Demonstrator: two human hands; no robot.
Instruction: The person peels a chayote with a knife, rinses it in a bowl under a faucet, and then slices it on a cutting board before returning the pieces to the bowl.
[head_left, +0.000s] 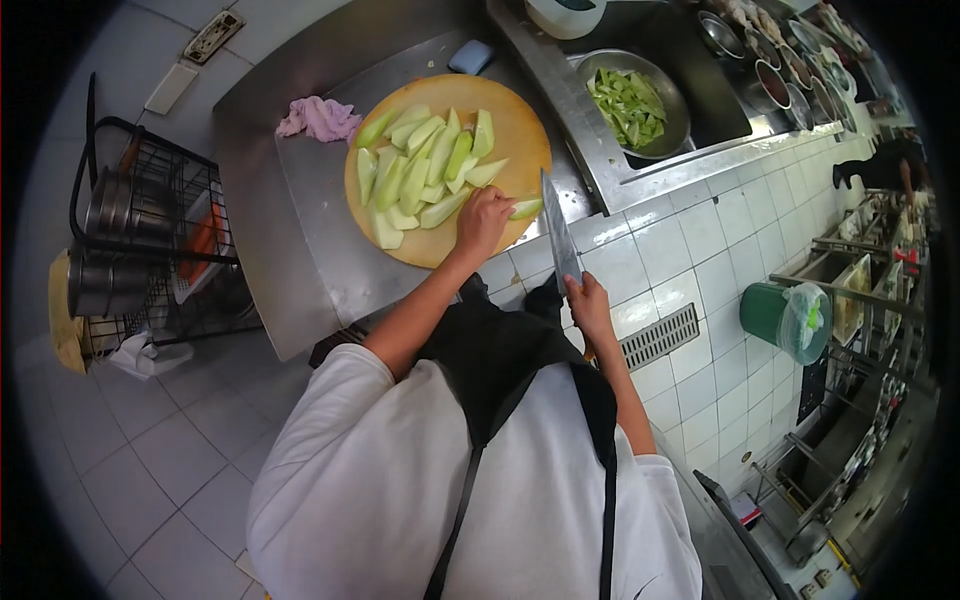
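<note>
A large round wooden cutting board [515, 115] lies on the steel counter, with several pale green vegetable wedges [415, 178] spread over it. At the board's near right edge, my left hand [484, 222] is closed with its fingertips on one vegetable wedge [527, 208], which sticks out to the right. My right hand [588, 300] grips the handle of a large kitchen knife [560, 230]. The blade points up and away from me, its tip beside the board's right edge and close to that wedge.
A pink cloth [318, 118] and a blue block [470, 57] lie by the board. Right of it, a metal bowl [682, 100] of cut green pieces sits in the sink. A wire rack [150, 135] with pots stands left. Another person [890, 165] is far right.
</note>
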